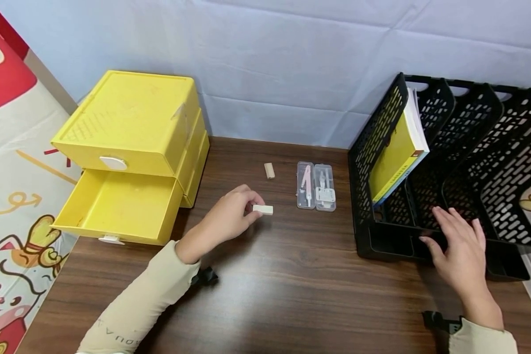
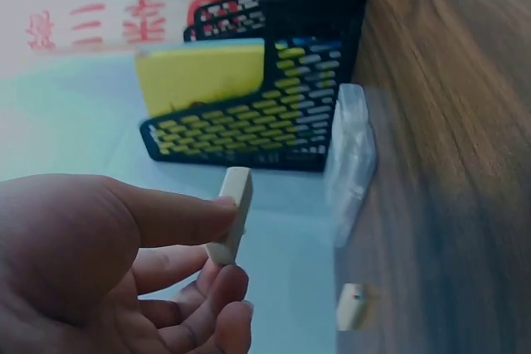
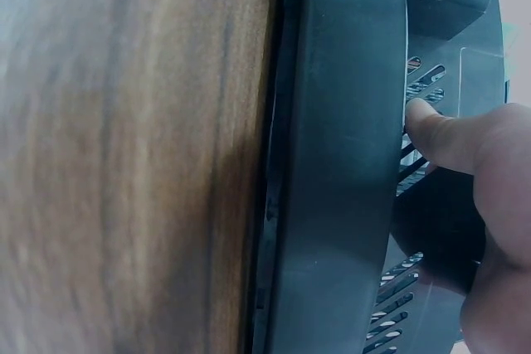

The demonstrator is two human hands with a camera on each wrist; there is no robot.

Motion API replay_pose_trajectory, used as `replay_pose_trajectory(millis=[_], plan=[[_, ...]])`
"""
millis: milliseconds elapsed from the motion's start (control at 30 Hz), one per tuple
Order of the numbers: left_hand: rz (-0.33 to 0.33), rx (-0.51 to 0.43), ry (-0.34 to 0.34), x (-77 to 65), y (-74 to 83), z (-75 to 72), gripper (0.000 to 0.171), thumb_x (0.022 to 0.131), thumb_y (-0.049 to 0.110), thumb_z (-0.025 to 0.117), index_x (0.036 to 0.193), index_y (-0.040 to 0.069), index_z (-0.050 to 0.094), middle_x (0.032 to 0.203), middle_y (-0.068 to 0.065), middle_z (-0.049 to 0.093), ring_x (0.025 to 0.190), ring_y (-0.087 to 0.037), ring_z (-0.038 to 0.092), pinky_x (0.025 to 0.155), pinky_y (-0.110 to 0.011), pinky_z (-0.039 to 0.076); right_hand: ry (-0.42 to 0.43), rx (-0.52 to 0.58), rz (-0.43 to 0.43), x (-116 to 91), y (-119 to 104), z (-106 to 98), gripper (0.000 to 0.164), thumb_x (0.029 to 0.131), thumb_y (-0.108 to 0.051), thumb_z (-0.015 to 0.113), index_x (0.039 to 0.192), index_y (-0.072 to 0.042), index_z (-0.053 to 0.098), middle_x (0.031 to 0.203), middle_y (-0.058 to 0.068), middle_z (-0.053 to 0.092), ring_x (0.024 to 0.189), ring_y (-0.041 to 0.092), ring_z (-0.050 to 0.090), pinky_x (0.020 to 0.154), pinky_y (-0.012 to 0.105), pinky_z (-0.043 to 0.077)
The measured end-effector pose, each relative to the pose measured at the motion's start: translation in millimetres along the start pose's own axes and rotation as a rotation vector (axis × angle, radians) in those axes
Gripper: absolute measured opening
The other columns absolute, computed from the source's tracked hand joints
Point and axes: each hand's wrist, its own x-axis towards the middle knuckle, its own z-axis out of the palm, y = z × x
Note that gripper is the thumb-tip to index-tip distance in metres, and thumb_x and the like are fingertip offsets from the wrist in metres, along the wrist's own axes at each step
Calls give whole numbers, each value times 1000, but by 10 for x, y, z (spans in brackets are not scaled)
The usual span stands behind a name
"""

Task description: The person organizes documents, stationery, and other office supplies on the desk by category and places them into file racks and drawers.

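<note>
My left hand (image 1: 233,212) pinches a small white eraser (image 1: 263,210) between thumb and fingers, above the dark wooden table. In the left wrist view the thumb lies along one side of that eraser (image 2: 236,205), fingertips behind it. Beyond it lies a second, beige eraser (image 1: 269,170). To its right is a clear compass case (image 1: 306,186), lid open, with a pink compass inside. My right hand (image 1: 462,248) is over the front tray of a black file organizer (image 1: 389,241), its fingers loosely spread. The thumb (image 3: 440,134) is at the tray's edge; whether it presses there I cannot tell.
A yellow drawer unit (image 1: 128,113) stands at the left, its lower drawer (image 1: 119,196) pulled out with nothing visible inside. One yellow book (image 1: 398,147) stands in the organizer's leftmost slot. A pale cloth (image 1: 292,73) hangs behind the table.
</note>
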Motion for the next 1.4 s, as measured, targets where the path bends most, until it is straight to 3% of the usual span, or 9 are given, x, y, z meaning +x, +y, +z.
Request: replay_pose_trajectory(millis=[100, 233, 600, 933, 1133, 1400], plan=[[41, 5, -6, -125, 51, -84, 10, 92, 11, 76, 101, 8, 72, 90, 0, 57, 79, -15, 54, 71, -29, 46, 2, -3, -2, 7, -1, -3, 69, 103, -55, 51, 145, 0, 53, 143, 27, 53, 148, 31, 35, 123, 53, 6], [89, -21, -1, -283, 97, -209, 9, 91, 9, 76, 99, 10, 73, 91, 2, 59, 80, -13, 55, 73, -28, 47, 3, -3, -5, 14, 1, -2, 68, 103, -54, 51, 144, 0, 53, 143, 27, 53, 148, 31, 35, 123, 53, 7], [167, -57, 6, -615, 141, -601, 11, 91, 9, 76, 101, 14, 73, 92, 6, 58, 81, -12, 54, 67, -26, 46, -2, -5, 2, -3, -11, 1, 55, 100, -28, 67, 144, 1, 53, 143, 28, 53, 148, 32, 35, 123, 55, 7], [183, -87, 40, -910, -18, -962, 15, 92, 7, 75, 103, 17, 72, 91, 9, 56, 75, -10, 53, 61, -23, 46, -9, -14, 8, 4, -24, -3, 62, 87, -1, 76, 145, 1, 53, 143, 28, 53, 148, 33, 35, 123, 54, 7], [212, -53, 113, -1040, -139, -1106, 22, 88, 4, 79, 104, 18, 73, 93, 13, 58, 79, -6, 53, 61, -20, 45, -6, -14, 9, -3, -18, 0, 64, 85, 1, 77, 145, 1, 53, 143, 28, 53, 147, 33, 36, 123, 55, 7], [157, 20, 169, -1212, -341, -1251, 30, 82, -1, 83, 104, 17, 73, 98, 11, 63, 80, -4, 55, 68, -15, 47, -7, -16, 10, -2, -13, 2, 68, 82, 4, 78, 145, 0, 53, 143, 28, 53, 147, 33, 36, 122, 56, 7]])
